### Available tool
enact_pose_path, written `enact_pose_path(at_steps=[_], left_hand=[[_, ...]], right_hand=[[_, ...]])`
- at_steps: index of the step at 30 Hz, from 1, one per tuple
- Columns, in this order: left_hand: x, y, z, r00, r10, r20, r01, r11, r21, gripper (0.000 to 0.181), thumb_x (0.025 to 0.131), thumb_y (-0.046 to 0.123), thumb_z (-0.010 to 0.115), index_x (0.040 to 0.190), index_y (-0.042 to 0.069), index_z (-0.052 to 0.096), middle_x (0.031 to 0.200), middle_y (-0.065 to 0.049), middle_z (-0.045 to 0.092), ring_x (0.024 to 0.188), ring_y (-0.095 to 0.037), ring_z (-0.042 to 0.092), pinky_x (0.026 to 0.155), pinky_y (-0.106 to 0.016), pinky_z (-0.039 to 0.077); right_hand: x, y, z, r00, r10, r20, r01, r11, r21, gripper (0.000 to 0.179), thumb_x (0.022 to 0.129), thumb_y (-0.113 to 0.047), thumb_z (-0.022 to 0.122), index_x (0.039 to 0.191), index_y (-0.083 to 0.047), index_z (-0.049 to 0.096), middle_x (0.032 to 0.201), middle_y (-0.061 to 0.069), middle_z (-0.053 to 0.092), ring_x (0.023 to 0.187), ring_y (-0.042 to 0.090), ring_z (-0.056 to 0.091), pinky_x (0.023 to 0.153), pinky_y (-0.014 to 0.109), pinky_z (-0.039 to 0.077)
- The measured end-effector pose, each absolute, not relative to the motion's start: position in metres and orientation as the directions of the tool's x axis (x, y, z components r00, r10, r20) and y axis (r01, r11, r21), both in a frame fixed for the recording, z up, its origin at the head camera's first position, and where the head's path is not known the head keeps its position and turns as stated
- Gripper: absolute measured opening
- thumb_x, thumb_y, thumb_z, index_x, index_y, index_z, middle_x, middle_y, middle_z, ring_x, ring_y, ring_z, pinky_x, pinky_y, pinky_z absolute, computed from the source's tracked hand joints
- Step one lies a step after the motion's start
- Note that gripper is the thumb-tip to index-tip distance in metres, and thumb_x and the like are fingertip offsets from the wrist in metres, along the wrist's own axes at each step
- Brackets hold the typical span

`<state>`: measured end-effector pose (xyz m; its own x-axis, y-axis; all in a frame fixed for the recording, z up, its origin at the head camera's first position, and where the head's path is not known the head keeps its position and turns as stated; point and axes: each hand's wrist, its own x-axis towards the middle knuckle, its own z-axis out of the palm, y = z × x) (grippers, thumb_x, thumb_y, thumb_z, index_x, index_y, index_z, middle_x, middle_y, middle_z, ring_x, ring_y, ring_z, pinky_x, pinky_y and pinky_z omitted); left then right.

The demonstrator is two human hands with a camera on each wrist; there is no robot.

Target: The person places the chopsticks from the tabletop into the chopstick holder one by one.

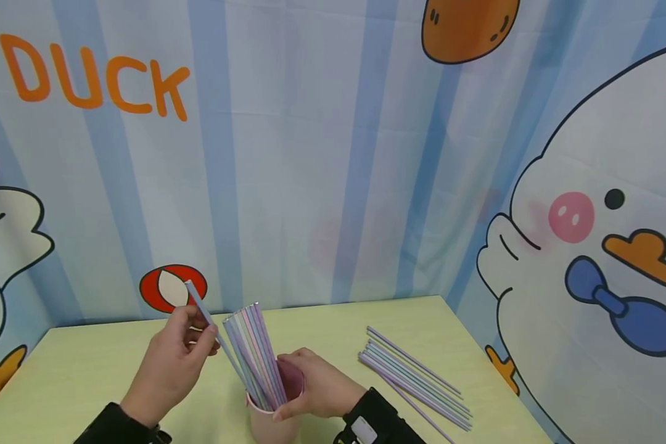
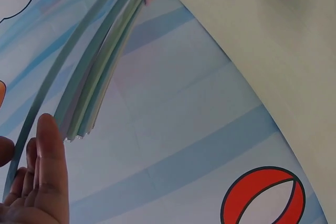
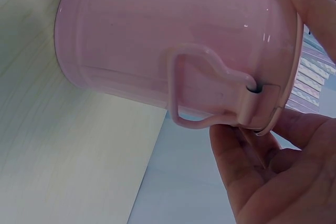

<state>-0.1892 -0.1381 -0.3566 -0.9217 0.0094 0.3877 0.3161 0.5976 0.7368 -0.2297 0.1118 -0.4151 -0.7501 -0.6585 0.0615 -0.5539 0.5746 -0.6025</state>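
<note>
My left hand (image 1: 172, 357) pinches a pale blue straw (image 1: 198, 301) near its upper end. The straw slants down to the mouth of a pink metal bucket (image 1: 272, 427), beside a bundle of pastel straws (image 1: 255, 351) that stands in it and leans left. In the left wrist view, fingers (image 2: 51, 150) lie along the held straw (image 2: 54, 77). My right hand (image 1: 324, 383) grips the bucket at its rim, thumb in front. From the right wrist, the bucket (image 3: 142, 24) shows a wire handle (image 3: 172, 93) on its side, and fingertips sit at the rim by the handle's mount.
Several loose straws (image 1: 416, 382) in purple, blue and green lie on the pale yellow table (image 1: 322, 327) to the right of my right hand. Behind the table's far edge hangs a striped blue curtain (image 1: 311, 154) with duck prints.
</note>
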Motion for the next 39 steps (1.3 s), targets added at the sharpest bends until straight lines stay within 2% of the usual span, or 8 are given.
enact_pose_path(at_steps=[11,16,24,28,31,34,39], left_hand=[[-0.191,-0.131,-0.374,-0.957,0.021,0.289,0.229,0.666,0.710,0.023,0.099,0.017,0.056,0.115,0.002,0.049,0.100,-0.010,0.063,0.087,-0.020,0.063,0.074,-0.040,0.059],[-0.191,-0.128,-0.381,-0.966,0.032,0.257,0.208,0.690,0.693,0.020,0.098,0.017,0.057,0.111,0.003,0.051,0.093,-0.007,0.063,0.082,-0.019,0.057,0.071,-0.036,0.057],[-0.192,-0.120,-0.392,-0.989,0.040,0.143,0.129,0.708,0.694,0.017,0.098,0.017,0.057,0.110,0.006,0.053,0.088,-0.003,0.060,0.076,-0.015,0.054,0.068,-0.031,0.055],[-0.192,-0.118,-0.400,-0.990,0.062,0.125,0.131,0.718,0.683,0.013,0.097,0.019,0.058,0.104,0.008,0.055,0.085,0.000,0.061,0.073,-0.013,0.054,0.067,-0.032,0.055],[-0.193,-0.118,-0.406,-0.992,0.087,0.088,0.124,0.735,0.666,0.014,0.098,0.022,0.059,0.102,0.008,0.059,0.085,0.002,0.062,0.074,-0.013,0.056,0.071,-0.037,0.057],[-0.194,-0.119,-0.413,-0.990,0.141,0.022,0.122,0.751,0.649,0.022,0.097,0.029,0.061,0.107,0.009,0.064,0.090,0.003,0.065,0.080,-0.014,0.060,0.079,-0.043,0.058],[-0.195,-0.122,-0.423,-0.954,0.295,-0.060,0.177,0.711,0.680,0.052,0.093,0.043,0.061,0.129,0.006,0.059,0.117,-0.008,0.066,0.101,-0.027,0.062,0.091,-0.056,0.052]], right_hand=[[-0.229,0.112,-0.415,-0.758,-0.650,0.062,-0.553,0.587,-0.591,0.085,0.070,-0.049,0.082,0.140,-0.011,0.053,0.118,0.000,0.058,0.108,0.011,0.051,0.099,0.034,0.049],[-0.230,0.112,-0.416,-0.756,-0.651,0.069,-0.559,0.587,-0.586,0.085,0.070,-0.051,0.081,0.140,-0.012,0.053,0.118,-0.001,0.058,0.108,0.011,0.051,0.098,0.034,0.049],[-0.231,0.112,-0.418,-0.742,-0.666,0.078,-0.576,0.572,-0.584,0.082,0.072,-0.051,0.080,0.140,-0.014,0.053,0.117,-0.002,0.058,0.107,0.010,0.051,0.097,0.033,0.050],[-0.231,0.112,-0.418,-0.735,-0.674,0.082,-0.578,0.558,-0.596,0.081,0.073,-0.050,0.080,0.141,-0.015,0.053,0.117,-0.003,0.059,0.108,0.010,0.051,0.097,0.033,0.049],[-0.231,0.113,-0.418,-0.730,-0.676,0.098,-0.584,0.543,-0.604,0.082,0.073,-0.050,0.079,0.141,-0.014,0.052,0.120,-0.005,0.059,0.111,0.010,0.052,0.099,0.034,0.049],[-0.230,0.113,-0.419,-0.706,-0.697,0.128,-0.596,0.487,-0.638,0.079,0.075,-0.044,0.080,0.141,-0.013,0.051,0.124,-0.004,0.060,0.113,0.011,0.054,0.100,0.035,0.048],[-0.229,0.115,-0.424,-0.720,-0.684,0.114,-0.538,0.447,-0.715,0.091,0.076,-0.039,0.081,0.149,-0.007,0.037,0.137,0.002,0.055,0.121,0.013,0.053,0.103,0.037,0.047]])
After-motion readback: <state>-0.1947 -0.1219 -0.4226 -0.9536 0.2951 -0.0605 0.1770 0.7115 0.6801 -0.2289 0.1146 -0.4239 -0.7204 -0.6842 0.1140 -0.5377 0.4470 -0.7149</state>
